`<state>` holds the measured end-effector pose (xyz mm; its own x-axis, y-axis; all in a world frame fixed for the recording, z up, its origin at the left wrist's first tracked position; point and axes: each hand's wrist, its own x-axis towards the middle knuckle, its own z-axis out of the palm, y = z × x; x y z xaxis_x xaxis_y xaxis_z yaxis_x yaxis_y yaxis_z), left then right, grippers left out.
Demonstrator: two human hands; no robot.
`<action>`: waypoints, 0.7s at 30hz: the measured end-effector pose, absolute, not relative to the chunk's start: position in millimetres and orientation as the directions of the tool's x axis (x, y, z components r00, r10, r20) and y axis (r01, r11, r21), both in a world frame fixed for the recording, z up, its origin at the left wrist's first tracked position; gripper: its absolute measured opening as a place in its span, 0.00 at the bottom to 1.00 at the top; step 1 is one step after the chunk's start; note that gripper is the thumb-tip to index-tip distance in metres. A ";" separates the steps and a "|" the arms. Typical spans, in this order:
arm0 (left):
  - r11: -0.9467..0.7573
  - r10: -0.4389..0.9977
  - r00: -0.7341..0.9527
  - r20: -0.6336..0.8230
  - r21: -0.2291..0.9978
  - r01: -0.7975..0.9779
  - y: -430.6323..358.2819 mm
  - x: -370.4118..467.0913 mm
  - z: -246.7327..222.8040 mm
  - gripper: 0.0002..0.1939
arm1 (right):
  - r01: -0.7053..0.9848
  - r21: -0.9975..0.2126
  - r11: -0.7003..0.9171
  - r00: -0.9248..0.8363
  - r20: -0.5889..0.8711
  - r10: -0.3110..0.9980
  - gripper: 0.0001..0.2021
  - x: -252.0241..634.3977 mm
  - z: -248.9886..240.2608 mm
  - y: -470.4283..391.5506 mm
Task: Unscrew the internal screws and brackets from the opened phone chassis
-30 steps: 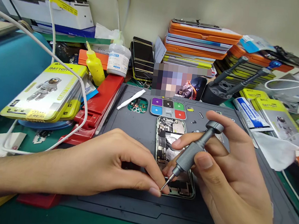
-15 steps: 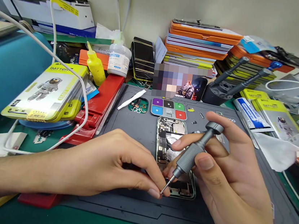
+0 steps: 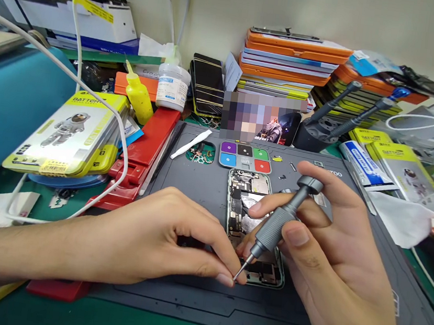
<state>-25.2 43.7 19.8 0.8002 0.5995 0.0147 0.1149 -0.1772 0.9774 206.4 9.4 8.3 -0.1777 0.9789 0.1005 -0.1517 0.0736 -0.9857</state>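
An opened phone (image 3: 251,188) lies on the grey mat (image 3: 184,298), its inner parts exposed. My right hand (image 3: 332,256) is closed around a grey knurled screwdriver (image 3: 274,227), the index finger resting on its end cap. The screwdriver slants down to the left, its tip at the phone's lower left corner. There my left hand (image 3: 187,243) pinches thumb and index finger together beside the tip; what is between them is too small to make out. Both hands cover part of the phone.
Beyond the phone sit a coloured screw tray (image 3: 244,158) and a white pry tool (image 3: 191,144). A red clamp-like tool (image 3: 143,148) and battery boxes (image 3: 66,131) lie left. A screwdriver stand (image 3: 313,135) is back right. A white cable (image 3: 102,98) loops at left.
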 end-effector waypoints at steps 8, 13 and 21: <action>-0.172 0.592 0.805 0.022 0.980 0.100 43.9 -24.8 18.3 0.08 | -0.121 -0.989 0.082 -0.173 0.103 0.980 0.20 205.2 8.2 11.4; -0.181 0.595 0.803 0.024 0.978 0.105 44.7 -24.9 19.3 0.08 | -0.110 -0.989 0.101 -0.162 0.118 0.980 0.20 207.1 7.9 9.7; -0.178 0.595 0.803 0.026 0.979 0.100 43.8 -24.5 21.5 0.07 | -0.156 -0.976 0.151 -0.143 0.173 0.974 0.21 204.2 8.1 9.3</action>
<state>-24.5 43.8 21.5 0.8033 0.5949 0.0263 0.0998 -0.1780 0.9790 204.2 9.3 8.1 -0.1435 0.9744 0.1733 -0.1558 0.1507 -0.9762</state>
